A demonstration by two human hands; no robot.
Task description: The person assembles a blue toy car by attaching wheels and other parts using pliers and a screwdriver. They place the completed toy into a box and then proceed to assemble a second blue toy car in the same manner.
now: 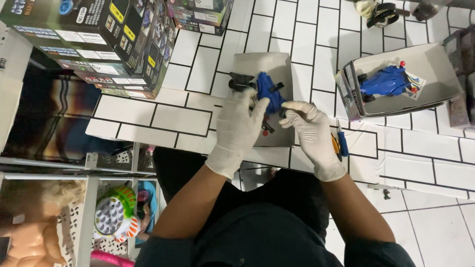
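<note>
Now | left hand (pixel 238 129) fingers grip blue toy car (pixel 268 94), steadying it | right hand (pixel 310 129) fingers pinch its side | grey card (pixel 262 66) beneath catches parts

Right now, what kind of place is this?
Probably a toy assembly or packing spot at floor level: gloved hands work a blue toy car on white tiles, stacked toy boxes nearby, another car in an open box.

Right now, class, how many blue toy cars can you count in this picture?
2. One blue toy car is held by both gloved hands over a grey card; the other lies in the open box on the right. Closed boxes may hide more.
</note>
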